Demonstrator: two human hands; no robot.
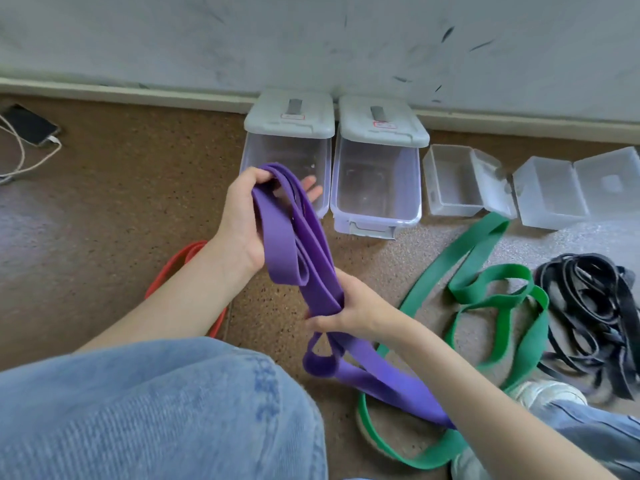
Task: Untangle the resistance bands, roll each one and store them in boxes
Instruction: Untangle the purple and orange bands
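From the head camera, the person crouches on the floor (104, 188), stretching a folded purple band (294, 244) between both hands. The left hand (242, 220) holds its upper loops, fingers hooked through them; the right hand (349, 310) grips the bundle lower down, fingers wrapped round it. A green band (485, 296) sprawls to the right, beside what looks like a tangle of black bands (595, 317). A red band (180, 261) lies under the left forearm. Four clear boxes (377, 181) stand open along the wall.
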